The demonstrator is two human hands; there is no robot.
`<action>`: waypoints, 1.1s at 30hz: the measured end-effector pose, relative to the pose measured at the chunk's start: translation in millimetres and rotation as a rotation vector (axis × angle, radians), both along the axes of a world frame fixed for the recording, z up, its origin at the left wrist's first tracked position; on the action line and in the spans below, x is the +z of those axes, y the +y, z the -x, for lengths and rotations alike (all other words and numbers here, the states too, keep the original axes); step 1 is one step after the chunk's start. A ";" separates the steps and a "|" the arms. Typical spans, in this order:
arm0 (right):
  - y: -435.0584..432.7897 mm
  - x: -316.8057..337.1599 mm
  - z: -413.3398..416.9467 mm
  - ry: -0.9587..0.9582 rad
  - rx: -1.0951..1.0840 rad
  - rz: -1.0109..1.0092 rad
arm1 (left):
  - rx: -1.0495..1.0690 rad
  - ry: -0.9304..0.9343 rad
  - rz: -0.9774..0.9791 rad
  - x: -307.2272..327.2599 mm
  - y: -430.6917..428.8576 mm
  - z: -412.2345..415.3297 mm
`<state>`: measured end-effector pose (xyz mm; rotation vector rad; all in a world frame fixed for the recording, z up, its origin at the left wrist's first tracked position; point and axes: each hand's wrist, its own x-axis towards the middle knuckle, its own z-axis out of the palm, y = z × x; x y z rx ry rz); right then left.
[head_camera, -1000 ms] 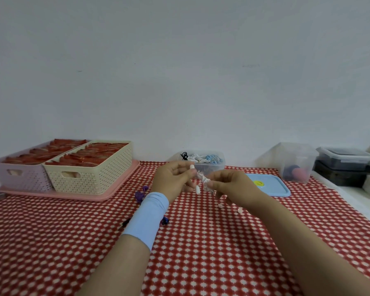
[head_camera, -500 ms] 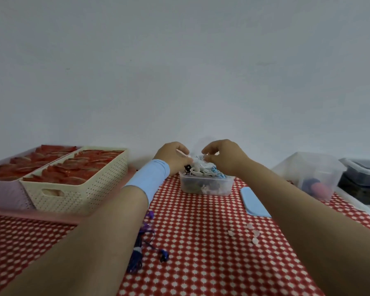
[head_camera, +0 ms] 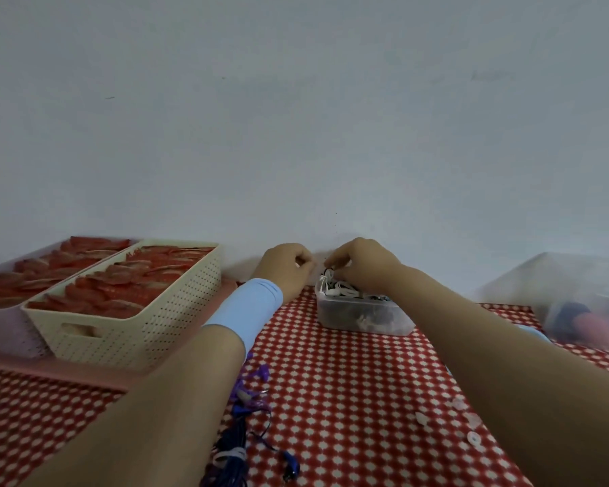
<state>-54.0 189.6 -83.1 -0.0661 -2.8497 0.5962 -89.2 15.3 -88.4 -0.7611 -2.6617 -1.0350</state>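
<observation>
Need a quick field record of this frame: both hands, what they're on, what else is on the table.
tub: small, clear, lidless, piled with earphones
left hand: fingers curled, just left of the tub; cannot tell if it holds anything
right hand: over the tub, fingers curled onto the white earphones
cloth: red and white check
purple earphones: loose on the cloth by the left forearm
cream basket: red contents, stands on a pink tray

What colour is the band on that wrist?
The wristband is light blue; the head view shows it best.
</observation>
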 end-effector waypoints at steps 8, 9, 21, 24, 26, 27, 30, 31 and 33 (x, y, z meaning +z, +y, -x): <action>-7.9 6.4 -10.9 -0.091 0.048 -0.136 | -0.054 -0.025 0.217 -2.1 -2.6 -8.4; -9.3 8.7 -13.3 -0.072 0.040 -0.146 | -0.066 -0.031 0.213 0.3 -4.1 -10.3; -97.2 11.3 -63.9 -0.148 0.232 0.006 | -0.005 -0.144 0.452 1.2 -78.5 -55.2; -123.7 -2.8 -76.0 -0.230 0.260 -0.048 | 0.027 -0.159 0.427 -4.5 -103.7 -73.2; -139.5 -8.1 -84.0 -0.279 0.196 -0.056 | 0.033 -0.177 0.441 -6.6 -116.6 -83.5; -147.0 -10.2 -88.1 -0.319 0.160 -0.073 | 0.026 -0.186 0.457 -8.6 -121.6 -87.2; -160.7 -20.1 -94.2 -0.392 0.166 -0.129 | 0.000 -0.207 0.455 -14.3 -131.9 -96.9; -161.8 -21.1 -96.1 -0.375 0.167 -0.110 | -0.007 -0.209 0.436 -14.7 -134.8 -98.4; -159.9 -18.2 -99.2 -0.309 0.162 -0.026 | -0.029 -0.186 0.394 -11.4 -140.8 -101.4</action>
